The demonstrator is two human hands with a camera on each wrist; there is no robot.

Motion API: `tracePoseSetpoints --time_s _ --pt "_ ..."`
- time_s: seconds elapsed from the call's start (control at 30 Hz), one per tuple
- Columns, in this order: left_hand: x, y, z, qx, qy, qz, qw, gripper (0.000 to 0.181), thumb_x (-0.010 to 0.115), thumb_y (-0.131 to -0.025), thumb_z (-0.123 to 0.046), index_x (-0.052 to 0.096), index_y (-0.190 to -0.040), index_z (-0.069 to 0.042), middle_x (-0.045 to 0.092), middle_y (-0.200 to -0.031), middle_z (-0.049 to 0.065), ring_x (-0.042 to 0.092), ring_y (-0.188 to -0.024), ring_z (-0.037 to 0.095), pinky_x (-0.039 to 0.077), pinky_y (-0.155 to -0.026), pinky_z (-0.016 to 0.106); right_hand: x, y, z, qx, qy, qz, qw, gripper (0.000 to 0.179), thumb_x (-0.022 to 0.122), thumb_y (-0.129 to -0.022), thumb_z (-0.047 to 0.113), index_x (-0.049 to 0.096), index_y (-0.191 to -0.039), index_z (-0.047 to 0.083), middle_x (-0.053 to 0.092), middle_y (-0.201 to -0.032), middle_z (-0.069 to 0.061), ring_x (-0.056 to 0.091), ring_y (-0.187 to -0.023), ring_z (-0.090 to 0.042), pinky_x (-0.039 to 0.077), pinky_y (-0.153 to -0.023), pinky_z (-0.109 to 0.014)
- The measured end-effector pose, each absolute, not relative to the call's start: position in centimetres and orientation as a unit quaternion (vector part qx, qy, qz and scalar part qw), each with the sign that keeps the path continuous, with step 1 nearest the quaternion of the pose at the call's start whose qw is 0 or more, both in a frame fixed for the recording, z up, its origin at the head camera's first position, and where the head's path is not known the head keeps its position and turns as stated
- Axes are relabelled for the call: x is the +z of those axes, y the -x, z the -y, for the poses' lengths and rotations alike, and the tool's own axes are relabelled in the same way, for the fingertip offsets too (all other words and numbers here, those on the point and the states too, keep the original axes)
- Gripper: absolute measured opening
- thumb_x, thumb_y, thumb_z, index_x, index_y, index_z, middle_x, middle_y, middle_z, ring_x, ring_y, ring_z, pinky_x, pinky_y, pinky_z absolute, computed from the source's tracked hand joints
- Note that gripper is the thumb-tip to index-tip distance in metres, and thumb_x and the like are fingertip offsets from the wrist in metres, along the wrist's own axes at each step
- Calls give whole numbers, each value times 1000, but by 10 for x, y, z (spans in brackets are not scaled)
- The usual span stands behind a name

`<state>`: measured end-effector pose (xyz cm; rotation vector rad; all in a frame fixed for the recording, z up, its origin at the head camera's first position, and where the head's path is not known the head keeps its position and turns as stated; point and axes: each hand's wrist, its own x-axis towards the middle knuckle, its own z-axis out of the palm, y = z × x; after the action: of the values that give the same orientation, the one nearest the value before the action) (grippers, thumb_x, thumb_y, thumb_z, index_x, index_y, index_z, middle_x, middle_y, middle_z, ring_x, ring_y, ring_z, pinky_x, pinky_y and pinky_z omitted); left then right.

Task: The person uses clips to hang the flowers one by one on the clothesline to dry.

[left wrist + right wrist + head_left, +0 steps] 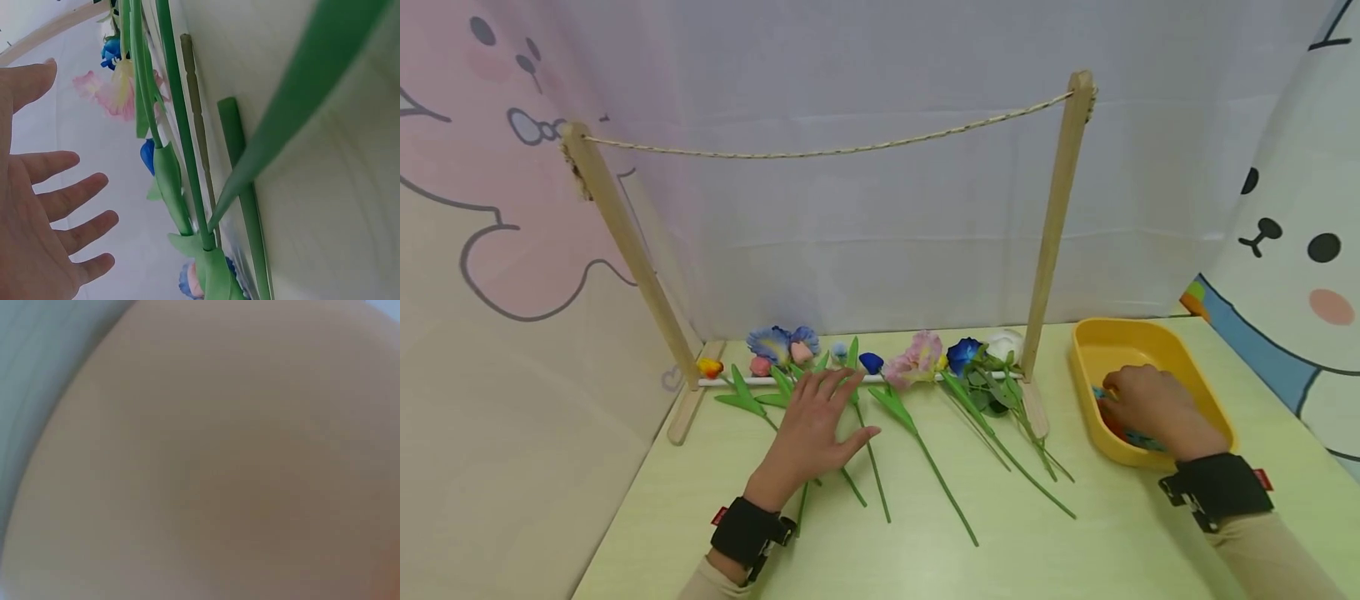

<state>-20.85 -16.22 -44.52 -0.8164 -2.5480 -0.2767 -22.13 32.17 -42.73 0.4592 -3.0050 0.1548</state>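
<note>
My left hand [812, 429] has its fingers spread over a row of artificial flowers with green stems [943, 483]. In the left wrist view its palm and straight fingers hold nothing, beside green stems [181, 119] and a blue bud [147, 155]. Around it are a blue-purple iris [769, 343], a pink ruffled flower [917, 362] and a blue bloom [964, 356]. My right hand [1153, 408] reaches down into a yellow plastic basin [1191, 362], over small blue and red pieces. Its fingertips are largely hidden there, and the right wrist view is blurred and filled by a close surface.
A wooden frame has a left post [632, 250] and a right post [1056, 225], with a sagging rope [820, 153] tied between their tops. A white rod [752, 381] joins the feet. Behind hangs a white curtain [850, 242]; the table [1000, 558] is pale.
</note>
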Motion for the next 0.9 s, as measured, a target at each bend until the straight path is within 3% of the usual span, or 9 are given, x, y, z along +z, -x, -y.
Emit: tracePoseSetpoints --time_s 0.3,0.43,0.67,0.8,0.9 --pt "-444 206 151 -106 319 916 220 77 64 -85 -57 49 -145 -12 50 -141 14 43 -128 38 28 -108 62 -431 221 -322 46 -156 983 89 10 71 -84 18 72 -78 10 57 -61 -2 58 -57 -25 47 -62 -54" --pt "-443 205 146 -106 326 915 212 75 62 -86 -58 51 -143 -12 49 -142 13 42 -129 38 28 -108 62 -432 222 -321 40 -160 981 104 9 72 -82 17 73 -79 8 59 -63 -4 58 -58 -26 47 -63 -54" --pt "-440 200 138 -100 337 918 186 71 59 -88 -59 52 -143 -13 53 -137 9 44 -128 32 29 -108 60 -436 224 -320 41 -149 983 103 17 71 -83 15 63 -68 13 44 -51 2 47 -50 -18 34 -58 -41" --pt "-439 197 134 -110 340 917 177 68 61 -89 -55 53 -141 -12 55 -135 8 46 -126 31 35 -105 57 -436 222 -319 46 -146 980 125 9 73 -82 15 71 -77 7 54 -59 -2 54 -55 -23 44 -60 -46" --pt "-438 195 132 -119 340 916 179 62 63 -89 -50 57 -137 -10 59 -130 8 50 -122 30 41 -101 53 -433 218 -317 64 -135 978 143 14 73 -81 14 73 -87 1 60 -70 -10 56 -57 -26 49 -54 -46"
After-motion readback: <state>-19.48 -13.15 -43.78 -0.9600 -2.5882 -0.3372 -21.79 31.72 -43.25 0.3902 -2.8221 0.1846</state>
